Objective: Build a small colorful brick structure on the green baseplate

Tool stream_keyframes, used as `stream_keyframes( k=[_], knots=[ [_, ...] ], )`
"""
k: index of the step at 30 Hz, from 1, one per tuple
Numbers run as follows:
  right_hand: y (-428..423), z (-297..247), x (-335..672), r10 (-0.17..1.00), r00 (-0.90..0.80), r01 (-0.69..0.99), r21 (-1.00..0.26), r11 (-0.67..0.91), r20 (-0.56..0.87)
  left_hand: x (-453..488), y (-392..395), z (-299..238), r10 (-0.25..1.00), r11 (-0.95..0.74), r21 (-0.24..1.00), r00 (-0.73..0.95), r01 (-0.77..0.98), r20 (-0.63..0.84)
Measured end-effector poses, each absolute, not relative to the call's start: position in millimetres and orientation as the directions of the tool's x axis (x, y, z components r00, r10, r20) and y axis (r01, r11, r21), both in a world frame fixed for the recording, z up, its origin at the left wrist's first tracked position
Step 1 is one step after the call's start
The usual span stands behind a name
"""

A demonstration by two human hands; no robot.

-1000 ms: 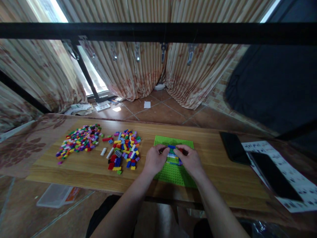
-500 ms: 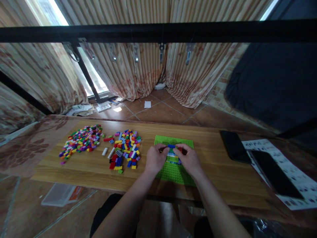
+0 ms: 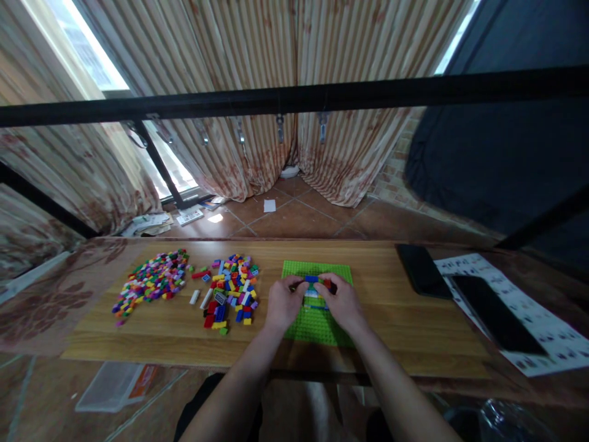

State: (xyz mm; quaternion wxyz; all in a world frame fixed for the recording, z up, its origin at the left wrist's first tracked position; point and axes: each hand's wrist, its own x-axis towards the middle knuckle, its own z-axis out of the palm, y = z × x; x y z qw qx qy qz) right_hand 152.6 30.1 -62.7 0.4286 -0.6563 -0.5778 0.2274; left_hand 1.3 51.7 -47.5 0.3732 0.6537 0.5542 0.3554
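Note:
On a green studded baseplate (image 3: 317, 336) stands a small build of toy bricks (image 3: 311, 293), with blue, white, green and red pieces showing. A blue brick (image 3: 311, 279) tops its far side. My left hand (image 3: 286, 301) is closed, thumb and fingers pinching the build's left side. From the right, my right hand (image 3: 341, 301) is closed on the same build, close to a red piece (image 3: 327, 284). Fingers of both hands hide parts of the bricks, so exactly which piece each one presses cannot be made out.
Left on the wooden board (image 3: 372, 356) lie a pile of small bricks (image 3: 154, 276) and a looser group of larger ones (image 3: 232, 294). At the right are a black phone (image 3: 423, 270), another dark device (image 3: 499, 313) and a printed sheet (image 3: 547, 362). A black bar (image 3: 257, 101) crosses beyond.
The camera view has tilted up and shifted slightly, so the board sits lower in the picture. Both hands stay pinched at the brick build with little visible movement.

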Motion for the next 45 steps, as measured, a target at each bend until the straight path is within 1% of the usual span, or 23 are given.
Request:
stream_keyframes(
  k=[5, 8, 11, 13, 15, 18, 20, 22, 24, 26, 29, 33, 37, 40, 43, 45],
  knots=[
    [29.1, -60.9, 155.3, 0.956, 0.226, 0.545, -0.838, 0.033, 0.185, -0.8, 51.3, -46.9, 0.984, -0.141, 0.861, 0.162, 0.488, 0.070],
    [28.3, -61.1, 159.6, 0.965, 0.225, 0.446, -0.895, 0.019, 0.133, -3.2, 52.2, -45.2, 0.975, -0.184, 0.851, 0.204, 0.492, 0.093],
    [27.9, -61.1, 163.5, 0.955, 0.285, 0.329, -0.944, -0.013, 0.086, -6.8, 55.1, -47.4, 0.976, -0.160, 0.879, 0.206, 0.449, 0.073],
    [27.5, -58.8, 164.6, 0.933, 0.339, 0.344, -0.939, -0.007, 0.117, -9.6, 57.1, -50.4, 0.982, -0.122, 0.907, 0.182, 0.404, 0.051],
    [26.2, -53.5, 164.1, 0.909, 0.367, 0.430, -0.902, 0.024, 0.199, -12.6, 58.5, -53.0, 0.985, -0.109, 0.925, 0.162, 0.364, 0.052],
    [22.4, -42.0, 159.5, 0.870, 0.347, 0.595, -0.799, 0.084, 0.350, -18.0, 59.8, -54.0, 0.986, -0.126, 0.939, 0.142, 0.320, 0.084],
    [18.3, -36.4, 152.9, 0.853, 0.278, 0.697, -0.704, 0.136, 0.441, -22.0, 60.0, -52.3, 0.986, -0.137, 0.945, 0.128, 0.296, 0.103],
    [12.6, -36.1, 143.1, 0.858, 0.148, 0.790, -0.581, 0.197, 0.492, -26.0, 59.3, -49.1, 0.987, -0.142, 0.948, 0.112, 0.286, 0.114],
    [5.3, -42.0, 131.4, 0.880, -0.006, 0.859, -0.447, 0.248, 0.475, -29.7, 57.5, -45.1, 0.987, -0.148, 0.947, 0.100, 0.285, 0.124],
    [-2.2, -51.8, 120.5, 0.905, -0.124, 0.904, -0.329, 0.272, 0.407, -33.4, 55.2, -41.0, 0.986, -0.155, 0.944, 0.099, 0.290, 0.132],
    [-8.5, -65.2, 111.1, 0.907, -0.162, 0.937, -0.228, 0.265, 0.388, -39.6, 52.4, -35.7, 0.986, -0.163, 0.930, 0.087, 0.328, 0.142],
    [-7.0, -72.2, 109.1, 0.888, -0.143, 0.954, -0.177, 0.241, 0.437, -47.6, 49.0, -30.6, 0.986, -0.168, 0.914, 0.064, 0.369, 0.155],
    [-5.4, -76.4, 107.4, 0.888, -0.193, 0.951, -0.142, 0.273, 0.418, -57.1, 48.3, -28.8, 0.982, -0.182, 0.895, 0.040, 0.407, 0.182],
    [-5.3, -75.6, 106.6, 0.886, -0.149, 0.954, -0.172, 0.246, 0.440, -75.3, 54.0, -28.5, 0.981, -0.157, 0.893, -0.035, 0.421, 0.189],
    [-3.9, -68.6, 107.4, 0.852, -0.083, 0.943, -0.235, 0.235, 0.518, -109.1, 60.2, -24.3, 0.971, -0.124, 0.898, -0.133, 0.422, 0.197],
    [-1.8, -63.2, 108.5, 0.824, -0.057, 0.926, -0.278, 0.254, 0.564, -136.3, 60.1, -18.5, 0.972, -0.064, 0.872, -0.166, 0.485, 0.164]
  ],
)
